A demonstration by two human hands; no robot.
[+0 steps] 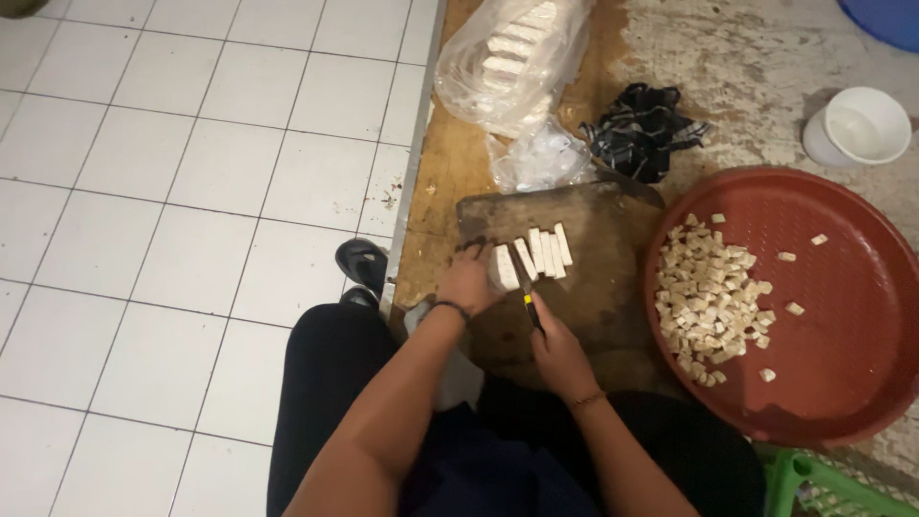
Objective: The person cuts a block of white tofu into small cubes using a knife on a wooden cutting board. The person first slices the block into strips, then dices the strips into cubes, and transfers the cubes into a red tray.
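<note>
— What carries it all?
— A worn wooden bench (442, 182), running beside a white tiled floor (172, 191), with a rough, pale surface (747, 67) to its right.
— And on it?
— A dark board (593, 287) at centre, pale strips (541, 254) lined up on top. Behind the board, a clear bag (507, 57) of pale slabs, a crumpled bag (536, 158) and a dark cloth (643, 129). Right of the board, a red tray (842, 287) of cubes (708, 302); beyond the tray, a white cup (859, 126).
</note>
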